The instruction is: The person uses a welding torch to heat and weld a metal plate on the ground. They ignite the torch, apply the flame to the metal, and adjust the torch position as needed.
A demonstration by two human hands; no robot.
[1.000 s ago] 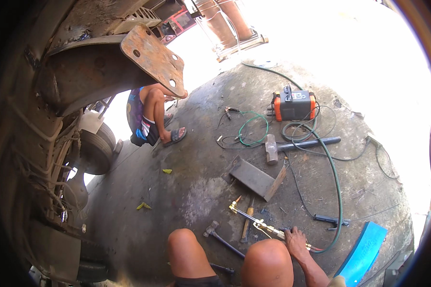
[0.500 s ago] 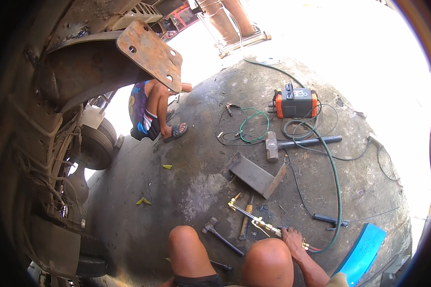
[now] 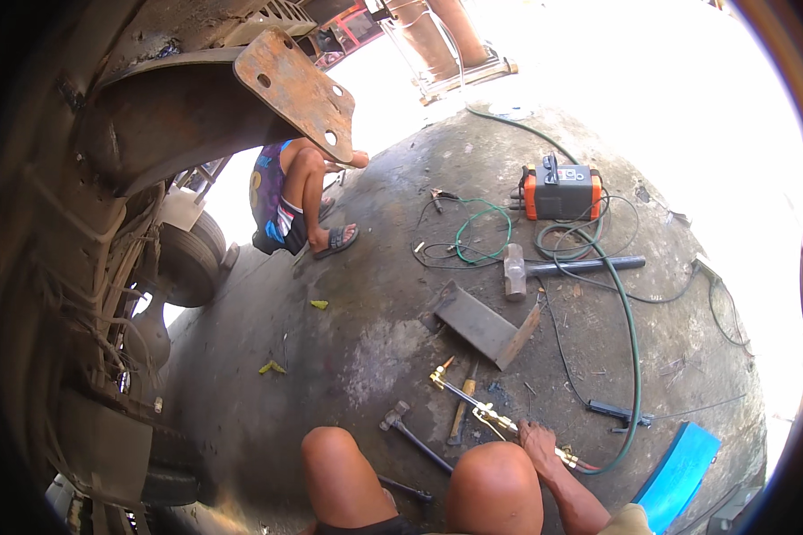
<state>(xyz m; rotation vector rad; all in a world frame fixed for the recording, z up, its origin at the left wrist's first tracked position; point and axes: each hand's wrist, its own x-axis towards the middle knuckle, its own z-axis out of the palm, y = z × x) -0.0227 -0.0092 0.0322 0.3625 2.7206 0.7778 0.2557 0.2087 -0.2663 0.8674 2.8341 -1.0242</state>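
Note:
My right hand (image 3: 537,440) is closed round the handle of a cutting torch (image 3: 482,412), to the right of my right knee. The torch's brass head points up and left, low over the concrete, and no flame shows at its tip. A wooden-handled tool (image 3: 459,419) lies beneath the torch. To the left is a hammer (image 3: 412,435) with a dark handle. Just beyond the torch sits a bent steel channel piece (image 3: 480,328). From the torch's rear end a green hose (image 3: 634,357) runs off to the right. My left hand is out of view.
A sledgehammer (image 3: 515,273) and an orange-and-black welding machine (image 3: 562,193) with coiled cables lie farther off. An electrode holder (image 3: 614,412) and a blue case (image 3: 680,481) are at right. A rusty bracket plate (image 3: 299,94) overhangs from the vehicle; a co-worker (image 3: 305,201) squats beyond.
The whole view has shifted slightly, so the floor things appear a little farther right. My right hand keeps its hold on the cutting torch; my left knee appears farther left.

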